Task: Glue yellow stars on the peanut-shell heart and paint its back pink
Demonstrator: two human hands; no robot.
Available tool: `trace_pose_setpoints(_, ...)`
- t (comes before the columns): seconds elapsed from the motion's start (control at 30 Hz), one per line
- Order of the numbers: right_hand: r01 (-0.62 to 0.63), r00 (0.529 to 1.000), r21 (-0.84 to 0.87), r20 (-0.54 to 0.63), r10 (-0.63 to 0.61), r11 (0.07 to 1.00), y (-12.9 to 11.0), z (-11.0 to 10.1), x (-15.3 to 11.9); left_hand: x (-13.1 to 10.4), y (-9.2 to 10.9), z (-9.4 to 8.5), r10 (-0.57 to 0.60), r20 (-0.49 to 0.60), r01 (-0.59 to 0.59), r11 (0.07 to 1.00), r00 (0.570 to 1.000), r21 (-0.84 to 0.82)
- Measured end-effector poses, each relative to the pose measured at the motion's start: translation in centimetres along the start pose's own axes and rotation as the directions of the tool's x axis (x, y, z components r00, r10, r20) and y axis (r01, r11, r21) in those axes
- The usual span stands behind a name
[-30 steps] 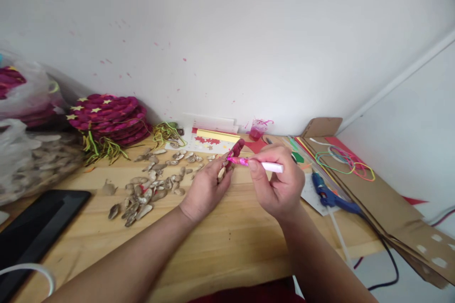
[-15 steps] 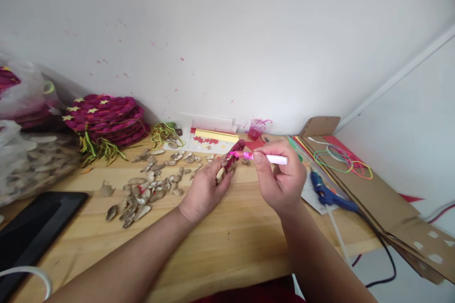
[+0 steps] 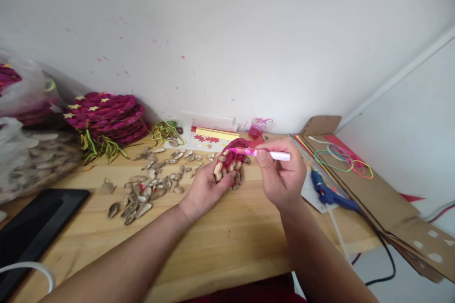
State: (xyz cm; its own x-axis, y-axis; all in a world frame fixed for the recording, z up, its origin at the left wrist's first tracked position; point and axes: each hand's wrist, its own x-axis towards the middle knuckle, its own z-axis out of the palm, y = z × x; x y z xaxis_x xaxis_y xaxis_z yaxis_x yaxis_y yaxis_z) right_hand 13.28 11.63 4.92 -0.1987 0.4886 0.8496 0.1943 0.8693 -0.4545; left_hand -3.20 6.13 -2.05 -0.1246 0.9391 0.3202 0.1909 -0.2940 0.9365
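My left hand (image 3: 209, 188) is closed on the near left edge of a round craft piece covered in peanut shells (image 3: 232, 164). The shells on its far part are painted magenta, while those nearer my thumb are bare tan. In my right hand (image 3: 282, 170) a white-handled paintbrush (image 3: 279, 155) is pinched between thumb and fingers. Pink paint coats its front end, and the tip touches or nearly touches the shells at the upper left of the piece. Loose peanut shells (image 3: 156, 184) lie on the table to the left of my left hand.
A stack of magenta shell discs with yellow stars (image 3: 106, 116) stands at the back left, beside a plastic bag of shells (image 3: 39, 165). A black tablet (image 3: 39, 227) lies front left. The paint cup (image 3: 255, 130) stands by the wall. At right are a blue glue gun (image 3: 330, 194) and cardboard (image 3: 391, 208).
My left hand has tilted the craft piece so its shell-covered face shows more. The brush, still in my right hand, has shifted slightly right and up.
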Motion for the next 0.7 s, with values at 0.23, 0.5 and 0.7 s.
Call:
trace_pose_setpoints(0.23, 0.116, 0.982, -0.032, 0.153, -0.110, 0.993, -0.48, 0.59, 0.13, 0.21, 0.14, -0.15, 0.001, -0.010, -0.001, 1.000, 1.000, -0.022)
trace_pose_setpoints(0.5, 0.158, 0.976, -0.062, 0.160, -0.147, 0.985, -0.51, 0.61, 0.20, 0.21, -0.09, -0.10, -0.020, 0.003, 0.020, 0.998, 1.000, -0.054)
trace_pose_setpoints(0.7, 0.138, 0.975, -0.070, 0.184, -0.123, 0.988, -0.37, 0.59, 0.19, 0.32, 0.02, -0.19, -0.050, 0.011, 0.051, 0.991, 0.999, -0.123)
